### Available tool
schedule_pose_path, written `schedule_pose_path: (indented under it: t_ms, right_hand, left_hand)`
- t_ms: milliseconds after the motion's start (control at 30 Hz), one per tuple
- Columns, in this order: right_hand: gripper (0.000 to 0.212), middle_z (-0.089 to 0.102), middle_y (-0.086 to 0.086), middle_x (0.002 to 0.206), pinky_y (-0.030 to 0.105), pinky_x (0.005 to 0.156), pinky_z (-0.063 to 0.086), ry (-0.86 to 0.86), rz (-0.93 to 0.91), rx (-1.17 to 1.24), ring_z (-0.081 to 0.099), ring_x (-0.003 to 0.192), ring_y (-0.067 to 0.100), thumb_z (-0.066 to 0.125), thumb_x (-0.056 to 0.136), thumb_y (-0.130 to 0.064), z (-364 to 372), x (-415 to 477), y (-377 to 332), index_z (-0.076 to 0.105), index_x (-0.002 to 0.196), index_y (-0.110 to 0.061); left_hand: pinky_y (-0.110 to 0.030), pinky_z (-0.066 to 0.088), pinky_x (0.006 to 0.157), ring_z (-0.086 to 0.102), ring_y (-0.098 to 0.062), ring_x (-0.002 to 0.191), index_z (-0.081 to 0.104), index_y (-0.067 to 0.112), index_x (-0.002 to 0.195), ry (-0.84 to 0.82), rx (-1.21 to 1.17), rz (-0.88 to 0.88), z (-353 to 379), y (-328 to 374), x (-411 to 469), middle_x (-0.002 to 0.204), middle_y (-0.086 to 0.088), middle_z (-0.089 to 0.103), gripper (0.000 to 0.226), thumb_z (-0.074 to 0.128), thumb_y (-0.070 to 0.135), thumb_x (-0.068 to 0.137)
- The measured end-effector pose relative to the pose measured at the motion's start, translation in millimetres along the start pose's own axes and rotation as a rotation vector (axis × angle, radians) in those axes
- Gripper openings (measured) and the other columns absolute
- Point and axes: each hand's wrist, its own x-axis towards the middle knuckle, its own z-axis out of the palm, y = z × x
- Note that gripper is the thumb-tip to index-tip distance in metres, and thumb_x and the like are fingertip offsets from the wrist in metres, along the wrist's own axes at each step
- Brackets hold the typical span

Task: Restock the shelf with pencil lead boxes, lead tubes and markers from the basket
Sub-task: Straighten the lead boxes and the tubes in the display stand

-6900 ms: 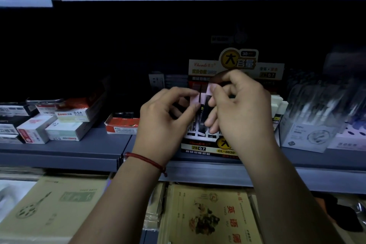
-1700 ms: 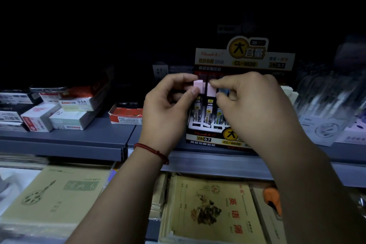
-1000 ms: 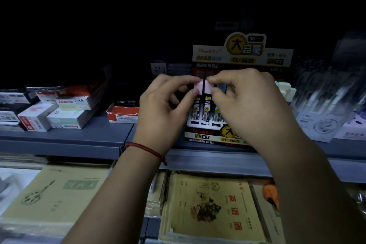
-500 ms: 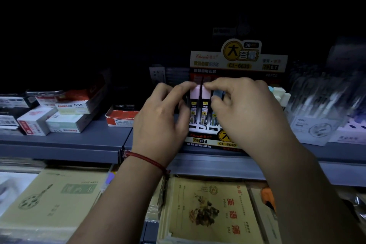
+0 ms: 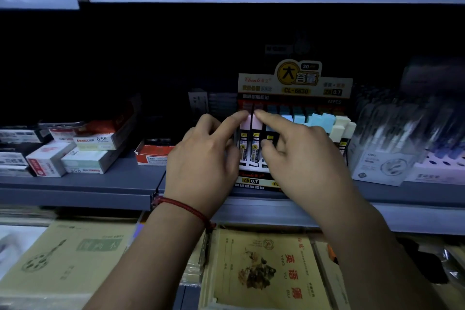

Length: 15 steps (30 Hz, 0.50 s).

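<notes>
2 pink-cap lead tubes (image 5: 257,125) stand upright side by side in the front-left slots of the display box (image 5: 294,83), just beside each other, lower ends down in the white tray at the box front. L hand (image 5: 203,156) has its index finger out straight, tip on top of the left pink cap; other fingers curl loosely, round nothing. R hand (image 5: 302,158) same way: index straight, tip on the right pink cap, remaining fingers loosely bent. Its thumb tip sits lower down at the front of the tubes, can't tell if it presses. Neither hand grips a tube. Further right in the box: blue-cap tubes (image 5: 315,119), then cream-cap tubes (image 5: 343,127) at the far right. Box has a yellow header card w/ "2B 0.7" & stands on the grey shelf (image 5: 88,185), near its front edge. Left on the same shelf: stacked small boxes (image 5: 85,162) marked 0.5, plus a red & white open box (image 5: 152,156) just left of L hand. Right of the display box: clear pen box (image 5: 380,166), blurry. Red string bracelet (image 5: 181,205) on L wrist. Lower shelf: notebooks (image 5: 271,267), tan covers, lying flat
</notes>
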Motion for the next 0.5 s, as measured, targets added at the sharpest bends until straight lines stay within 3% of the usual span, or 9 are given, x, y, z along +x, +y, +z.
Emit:
schedule_pose_path:
  t_ms: [200,333,500]
  right_hand:
    - [0.055,0.058,-0.004,0.061,0.041,0.063,0.057,0.051,-0.028,0.048,0.059,0.058,0.013,0.052,0.099,-0.033,4.9,1.1,2.3,0.036,0.150,-0.047]
    - [0.058,0.058,-0.004,0.063,0.044,0.062,0.056,0.102,-0.062,0.109,0.059,0.058,0.015,0.054,0.099,-0.029,6.0,-0.3,8.2,0.033,0.150,-0.045]
    - [0.048,0.051,-0.002,0.060,0.042,0.057,0.051,0.289,-0.148,0.143,0.052,0.053,0.015,0.056,0.099,-0.023,-2.2,-8.0,18.8,0.046,0.145,-0.033]
  left_hand:
    - [-0.040,0.053,0.057,0.054,-0.016,0.081,0.040,0.044,0.147,-0.020,-0.017,-0.014,-1.9,-0.2,-1.9,0.102,0.008,0.052,0.055,0.041,0.034,0.093]
    - [-0.040,0.054,0.063,0.056,-0.010,0.081,0.036,0.034,0.153,-0.033,-0.182,0.007,0.7,-0.9,-7.0,0.103,0.009,0.055,0.060,0.053,0.029,0.095]
    - [-0.019,0.051,0.074,0.058,-0.001,0.090,0.035,0.025,0.153,-0.030,-0.367,-0.112,8.1,3.0,-13.0,0.110,0.013,0.056,0.067,0.065,0.032,0.093]
